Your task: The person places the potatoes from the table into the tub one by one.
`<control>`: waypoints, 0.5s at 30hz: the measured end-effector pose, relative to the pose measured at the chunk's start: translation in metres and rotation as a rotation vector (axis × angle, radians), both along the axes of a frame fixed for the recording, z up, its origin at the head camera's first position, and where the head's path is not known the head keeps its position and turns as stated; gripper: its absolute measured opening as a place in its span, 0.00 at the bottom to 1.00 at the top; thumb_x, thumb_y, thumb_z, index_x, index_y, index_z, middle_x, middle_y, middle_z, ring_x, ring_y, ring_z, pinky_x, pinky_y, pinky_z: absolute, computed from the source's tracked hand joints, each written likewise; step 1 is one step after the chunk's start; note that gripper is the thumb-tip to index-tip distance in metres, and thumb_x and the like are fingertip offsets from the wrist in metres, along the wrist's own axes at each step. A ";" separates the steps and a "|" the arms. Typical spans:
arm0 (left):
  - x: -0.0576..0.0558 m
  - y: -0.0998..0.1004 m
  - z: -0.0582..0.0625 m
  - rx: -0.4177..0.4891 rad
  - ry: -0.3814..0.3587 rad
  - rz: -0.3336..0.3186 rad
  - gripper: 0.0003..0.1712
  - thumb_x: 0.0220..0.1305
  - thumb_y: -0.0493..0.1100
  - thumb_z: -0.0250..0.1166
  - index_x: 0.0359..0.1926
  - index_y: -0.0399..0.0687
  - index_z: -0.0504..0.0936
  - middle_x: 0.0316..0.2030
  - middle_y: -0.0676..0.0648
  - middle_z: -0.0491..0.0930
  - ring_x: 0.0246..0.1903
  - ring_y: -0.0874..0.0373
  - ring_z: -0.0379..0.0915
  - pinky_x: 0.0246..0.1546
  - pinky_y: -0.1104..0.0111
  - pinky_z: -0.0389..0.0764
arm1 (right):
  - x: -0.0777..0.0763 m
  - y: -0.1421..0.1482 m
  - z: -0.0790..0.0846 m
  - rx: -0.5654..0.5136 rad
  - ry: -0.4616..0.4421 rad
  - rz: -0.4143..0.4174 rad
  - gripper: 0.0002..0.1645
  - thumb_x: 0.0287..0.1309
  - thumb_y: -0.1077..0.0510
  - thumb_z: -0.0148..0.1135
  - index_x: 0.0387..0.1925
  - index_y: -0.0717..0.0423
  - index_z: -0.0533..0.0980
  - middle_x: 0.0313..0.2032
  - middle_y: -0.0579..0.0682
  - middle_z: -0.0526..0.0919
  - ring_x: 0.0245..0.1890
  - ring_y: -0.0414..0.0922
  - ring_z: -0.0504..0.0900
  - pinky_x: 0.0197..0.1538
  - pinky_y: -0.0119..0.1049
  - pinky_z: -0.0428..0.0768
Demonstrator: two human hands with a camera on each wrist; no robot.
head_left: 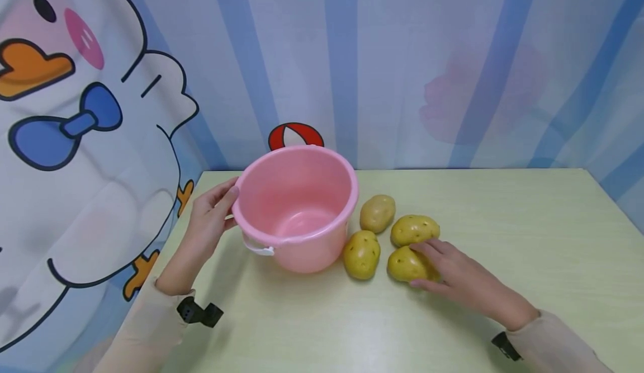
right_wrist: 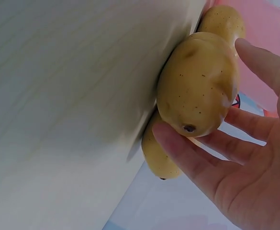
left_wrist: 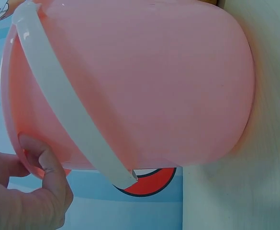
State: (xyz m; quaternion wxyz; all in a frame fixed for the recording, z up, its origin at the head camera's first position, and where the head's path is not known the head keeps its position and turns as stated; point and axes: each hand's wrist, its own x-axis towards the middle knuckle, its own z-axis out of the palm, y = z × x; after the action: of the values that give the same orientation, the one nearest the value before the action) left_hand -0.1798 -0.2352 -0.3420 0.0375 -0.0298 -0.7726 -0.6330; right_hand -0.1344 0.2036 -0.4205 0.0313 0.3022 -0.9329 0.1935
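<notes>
A pink bucket (head_left: 297,250) with a white handle (left_wrist: 77,110) stands on the table, its mouth tilted toward me and its inside bare. My left hand (head_left: 203,225) pinches its rim at the left, thumb and fingers on either side. Over the nearest right-hand potato (head_left: 406,265) reaches my right hand (head_left: 463,278). In the right wrist view its fingers spread about that potato (right_wrist: 197,86), with the thumb on one side; firm contact cannot be made out. Just behind it lies a second potato (head_left: 415,229).
Beside the bucket lie two further potatoes, one near (head_left: 361,254) and one farther back (head_left: 377,213). A pale wooden table (head_left: 528,222) carries everything. Behind it hangs a blue-striped cloth (head_left: 392,71) with a cartoon duck at the left.
</notes>
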 end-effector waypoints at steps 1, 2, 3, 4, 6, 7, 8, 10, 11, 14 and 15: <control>0.000 0.000 0.000 -0.001 0.000 0.001 0.30 0.78 0.50 0.52 0.73 0.40 0.65 0.61 0.35 0.70 0.46 0.61 0.80 0.43 0.73 0.83 | 0.000 -0.001 0.000 -0.001 0.003 0.002 0.38 0.60 0.44 0.70 0.62 0.64 0.71 0.56 0.65 0.75 0.55 0.61 0.76 0.53 0.57 0.79; 0.000 0.000 0.000 -0.002 0.000 0.001 0.30 0.78 0.50 0.52 0.73 0.40 0.65 0.61 0.36 0.70 0.45 0.62 0.80 0.43 0.73 0.82 | 0.000 -0.001 -0.001 -0.001 0.008 0.004 0.38 0.60 0.44 0.70 0.62 0.64 0.71 0.56 0.65 0.75 0.55 0.61 0.77 0.53 0.57 0.80; 0.000 0.000 0.000 0.000 0.000 0.002 0.30 0.78 0.50 0.53 0.73 0.40 0.65 0.61 0.36 0.69 0.45 0.63 0.80 0.42 0.73 0.82 | -0.001 -0.002 -0.001 0.000 0.011 0.004 0.38 0.60 0.44 0.70 0.63 0.64 0.71 0.56 0.65 0.75 0.55 0.61 0.77 0.52 0.57 0.80; 0.001 0.000 0.000 0.001 0.001 0.001 0.30 0.78 0.50 0.53 0.73 0.40 0.65 0.61 0.36 0.69 0.45 0.63 0.80 0.42 0.73 0.83 | -0.001 -0.002 -0.001 0.000 0.014 0.006 0.38 0.60 0.45 0.70 0.63 0.64 0.71 0.56 0.65 0.75 0.54 0.61 0.77 0.52 0.56 0.80; 0.001 0.000 0.000 0.005 0.002 -0.001 0.30 0.78 0.50 0.53 0.73 0.40 0.65 0.61 0.36 0.69 0.44 0.64 0.80 0.42 0.73 0.83 | -0.002 -0.004 -0.002 0.003 0.023 0.009 0.39 0.59 0.45 0.71 0.63 0.64 0.70 0.56 0.65 0.75 0.53 0.61 0.77 0.51 0.56 0.81; 0.001 0.000 0.000 0.006 0.002 -0.001 0.30 0.78 0.50 0.53 0.73 0.40 0.65 0.60 0.36 0.69 0.44 0.64 0.80 0.42 0.73 0.83 | -0.002 -0.004 -0.003 0.006 0.028 0.011 0.39 0.59 0.45 0.71 0.63 0.65 0.70 0.55 0.65 0.75 0.53 0.60 0.77 0.50 0.56 0.81; 0.001 0.000 0.000 0.006 0.003 -0.002 0.30 0.78 0.50 0.53 0.73 0.40 0.65 0.60 0.36 0.69 0.44 0.63 0.80 0.42 0.73 0.83 | -0.002 -0.005 -0.003 0.008 0.033 0.013 0.40 0.58 0.45 0.71 0.63 0.65 0.70 0.55 0.65 0.75 0.53 0.60 0.78 0.50 0.56 0.81; 0.001 0.000 0.000 0.008 0.004 -0.003 0.30 0.78 0.50 0.53 0.73 0.40 0.65 0.60 0.36 0.69 0.45 0.63 0.80 0.42 0.73 0.83 | -0.004 -0.006 -0.004 0.013 0.043 0.017 0.40 0.57 0.46 0.72 0.62 0.65 0.70 0.55 0.65 0.75 0.52 0.60 0.78 0.50 0.55 0.82; 0.001 0.000 -0.001 0.008 0.005 -0.003 0.30 0.78 0.50 0.53 0.73 0.40 0.65 0.61 0.36 0.69 0.45 0.62 0.80 0.42 0.73 0.83 | -0.004 -0.006 -0.005 0.014 0.048 0.018 0.40 0.57 0.46 0.73 0.62 0.65 0.70 0.55 0.64 0.75 0.51 0.59 0.78 0.49 0.54 0.82; 0.001 0.000 -0.001 0.009 0.005 -0.003 0.30 0.77 0.50 0.53 0.73 0.40 0.65 0.61 0.36 0.69 0.46 0.62 0.80 0.43 0.73 0.83 | -0.005 -0.007 -0.007 0.017 0.064 0.025 0.40 0.55 0.47 0.74 0.62 0.65 0.70 0.53 0.63 0.75 0.49 0.58 0.78 0.48 0.53 0.83; 0.001 0.000 -0.001 0.010 0.005 -0.003 0.30 0.77 0.50 0.53 0.73 0.40 0.65 0.61 0.36 0.69 0.46 0.61 0.80 0.43 0.73 0.83 | -0.005 -0.007 -0.007 0.016 0.072 0.029 0.40 0.54 0.47 0.75 0.61 0.65 0.70 0.53 0.62 0.75 0.49 0.57 0.79 0.47 0.52 0.83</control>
State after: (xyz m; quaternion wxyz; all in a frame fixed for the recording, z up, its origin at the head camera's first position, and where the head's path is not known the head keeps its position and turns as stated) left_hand -0.1789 -0.2356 -0.3432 0.0384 -0.0324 -0.7692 -0.6370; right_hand -0.1398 0.1964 -0.4277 0.0596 0.3227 -0.9282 0.1753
